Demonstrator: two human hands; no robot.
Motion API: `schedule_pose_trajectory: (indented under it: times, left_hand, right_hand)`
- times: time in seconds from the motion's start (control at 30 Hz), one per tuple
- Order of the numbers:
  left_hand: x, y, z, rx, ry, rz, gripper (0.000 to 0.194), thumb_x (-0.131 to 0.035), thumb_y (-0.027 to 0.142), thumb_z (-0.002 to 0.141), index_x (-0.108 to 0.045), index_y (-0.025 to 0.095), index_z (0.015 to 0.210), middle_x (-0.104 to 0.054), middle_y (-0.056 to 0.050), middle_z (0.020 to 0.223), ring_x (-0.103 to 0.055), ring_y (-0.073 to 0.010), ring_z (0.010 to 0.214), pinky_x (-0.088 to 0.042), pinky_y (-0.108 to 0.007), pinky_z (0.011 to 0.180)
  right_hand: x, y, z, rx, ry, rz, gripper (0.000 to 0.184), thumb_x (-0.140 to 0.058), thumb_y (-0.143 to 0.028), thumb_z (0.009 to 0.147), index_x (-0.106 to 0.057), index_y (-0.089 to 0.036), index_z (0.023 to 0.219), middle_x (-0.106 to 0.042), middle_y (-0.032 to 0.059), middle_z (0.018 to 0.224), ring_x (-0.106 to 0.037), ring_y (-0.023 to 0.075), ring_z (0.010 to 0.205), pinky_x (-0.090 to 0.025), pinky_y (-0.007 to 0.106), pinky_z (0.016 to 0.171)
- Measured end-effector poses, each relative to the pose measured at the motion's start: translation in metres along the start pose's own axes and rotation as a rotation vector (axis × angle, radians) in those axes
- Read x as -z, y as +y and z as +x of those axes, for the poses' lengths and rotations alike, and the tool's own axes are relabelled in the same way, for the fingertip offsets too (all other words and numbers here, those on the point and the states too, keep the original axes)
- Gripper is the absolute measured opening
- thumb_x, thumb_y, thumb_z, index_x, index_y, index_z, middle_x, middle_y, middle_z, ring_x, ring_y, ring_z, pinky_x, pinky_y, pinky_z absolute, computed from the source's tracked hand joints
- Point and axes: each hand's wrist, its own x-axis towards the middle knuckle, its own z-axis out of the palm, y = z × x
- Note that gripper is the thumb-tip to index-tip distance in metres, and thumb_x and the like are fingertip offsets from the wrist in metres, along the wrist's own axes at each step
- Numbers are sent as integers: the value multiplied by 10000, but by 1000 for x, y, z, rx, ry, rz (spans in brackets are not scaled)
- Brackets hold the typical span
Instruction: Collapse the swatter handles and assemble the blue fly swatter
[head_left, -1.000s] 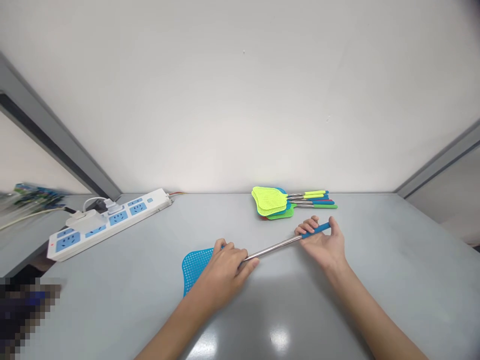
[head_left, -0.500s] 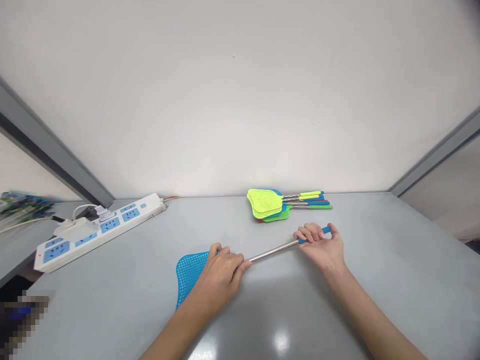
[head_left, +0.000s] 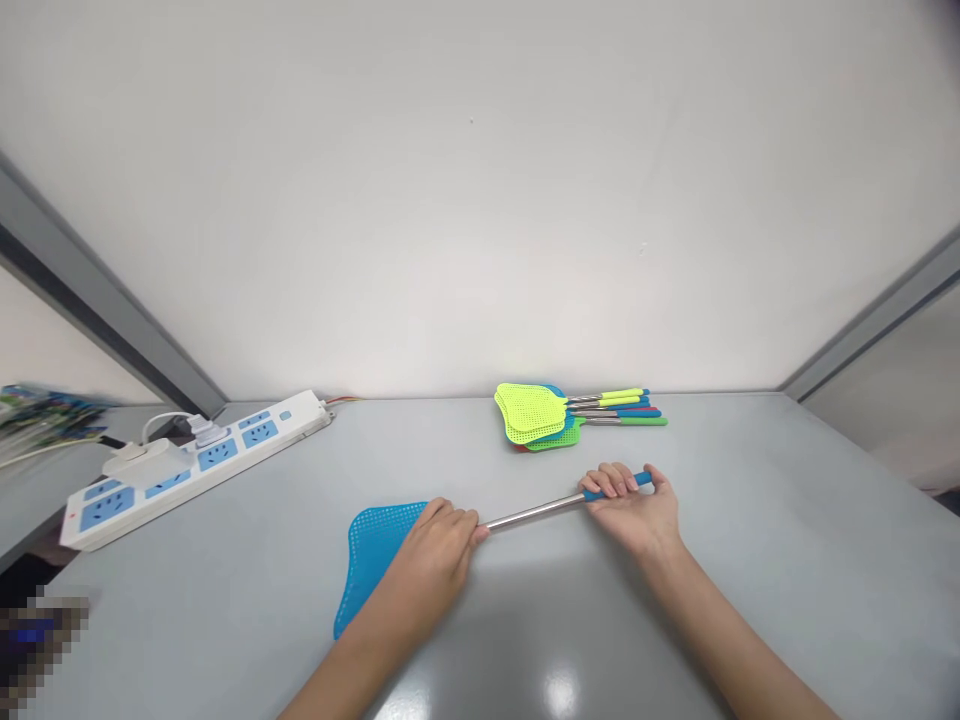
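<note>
A blue fly swatter point(head_left: 373, 550) with a silver metal rod and a blue grip lies across both hands, just over the table. My left hand point(head_left: 435, 555) is closed round the rod near the perforated head and hides where the two join. On the blue grip at the other end, my right hand point(head_left: 630, 505) has its fingers wrapped, palm turned up and thumb near the grip's tip. Beyond the hands, a stack of fly swatters point(head_left: 531, 412) in yellow, blue, green and some red rests near the wall, grips pointing right.
A white power strip point(head_left: 202, 465) with blue sockets and plugs in it lies along the left of the grey table point(head_left: 795, 540). The white wall point(head_left: 480, 220) rises behind. Blurred bundled items point(head_left: 49, 420) sit past the partition at far left.
Both hands have shifted slightly left with the blue fly swatter, the right one also a little down. More of the blue head now shows beside my left hand.
</note>
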Motion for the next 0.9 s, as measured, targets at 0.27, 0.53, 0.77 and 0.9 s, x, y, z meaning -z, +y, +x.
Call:
schedule_pose_trajectory:
  times: [0.27, 0.53, 0.77, 0.9]
  left_hand:
    - [4, -1, 2, 41, -60, 5, 260, -235, 174, 842, -493, 197, 831, -540, -36, 769, -445, -175, 748, -335, -298, 672]
    - [3, 5, 4, 83, -116, -6, 309, -197, 316, 862, -437, 191, 711, -535, -18, 741, -468, -155, 674, -336, -290, 655]
    - [5, 0, 4, 99, -137, 29, 328, -178, 314, 863, -404, 186, 662, -541, -21, 694, -461, -153, 616, -327, -284, 611]
    - [5, 0, 4, 114, -151, 30, 331, -175, 313, 863, -408, 186, 665, -546, -23, 698, -469, -148, 623, -328, -277, 620]
  right_hand:
    - [-1, 10, 0, -46, 155, 127, 289, -231, -368, 701, -82, -184, 535, -207, -50, 445, -247, 93, 381, -309, 283, 420]
    - [-1, 13, 1, -73, 217, 211, 274, -284, -360, 694, -137, -190, 539, -234, -55, 455, -270, 86, 388, -321, 263, 422]
    - [-3, 19, 0, -30, 178, 190, 277, -311, -354, 699, -157, -188, 538, -250, -61, 445, -307, 83, 390, -364, 288, 461]
    - [-4, 18, 0, -39, 189, 175, 264, -314, -338, 708, -170, -190, 543, -258, -63, 444, -311, 81, 386, -377, 295, 469]
